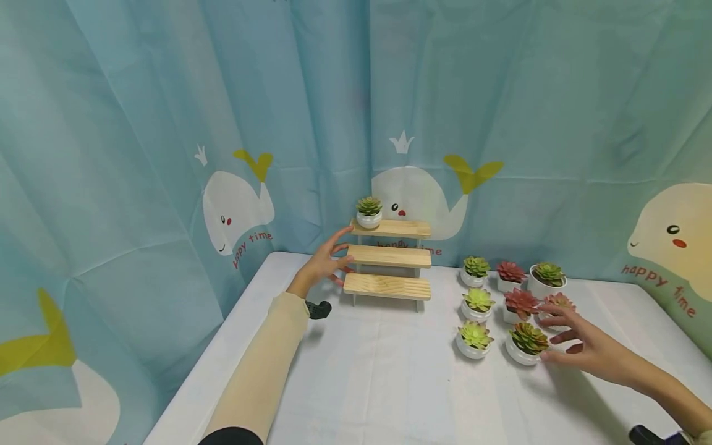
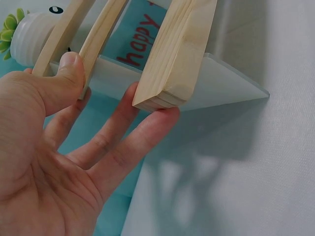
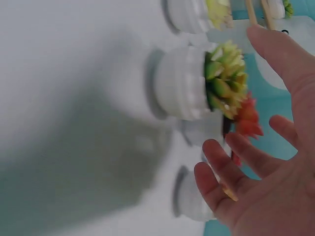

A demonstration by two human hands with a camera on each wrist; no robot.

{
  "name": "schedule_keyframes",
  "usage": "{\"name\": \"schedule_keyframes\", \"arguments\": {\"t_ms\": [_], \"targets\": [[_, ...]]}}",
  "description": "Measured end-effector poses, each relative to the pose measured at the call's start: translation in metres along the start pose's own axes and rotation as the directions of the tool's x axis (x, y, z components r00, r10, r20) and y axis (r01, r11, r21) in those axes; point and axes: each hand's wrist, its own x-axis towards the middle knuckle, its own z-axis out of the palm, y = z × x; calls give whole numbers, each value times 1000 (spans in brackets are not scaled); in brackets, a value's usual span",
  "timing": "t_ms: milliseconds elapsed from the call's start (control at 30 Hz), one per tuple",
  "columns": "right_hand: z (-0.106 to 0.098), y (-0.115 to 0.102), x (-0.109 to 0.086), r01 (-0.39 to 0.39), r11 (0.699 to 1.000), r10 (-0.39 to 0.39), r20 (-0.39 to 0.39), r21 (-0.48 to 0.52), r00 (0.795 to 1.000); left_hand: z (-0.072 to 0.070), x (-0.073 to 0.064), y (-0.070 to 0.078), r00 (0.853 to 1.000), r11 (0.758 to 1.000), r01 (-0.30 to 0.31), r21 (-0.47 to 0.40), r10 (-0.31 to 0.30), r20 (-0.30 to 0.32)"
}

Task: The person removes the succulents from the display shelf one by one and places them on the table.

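My left hand holds the left end of a three-tier wooden stand. In the left wrist view the thumb lies on the middle board, with other fingers spread along the board ends; one fingertip meets the lowest board. A potted green succulent sits on the top tier's left end. My right hand, fingers apart, is beside a green-and-red succulent in a white pot. The right wrist view has this pot between thumb and fingers, with nothing gripped.
Left of that pot stand two lime-green succulents, one behind the other. Farther back are a green one, red ones, a larger green one and a pinkish one. A whale-print curtain borders the white table.
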Motion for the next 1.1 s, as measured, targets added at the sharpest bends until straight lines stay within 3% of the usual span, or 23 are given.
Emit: {"name": "schedule_keyframes", "arguments": {"t_ms": [433,1100], "targets": [[-33,-27,23,58,990,-62,-27,-127,998,0,0,0,1000,1000,-6,-5,6,0],[-46,-61,86,140,986,-146,-60,-93,987,0,-2,0,1000,1000,-2,-18,2,-1]]}}
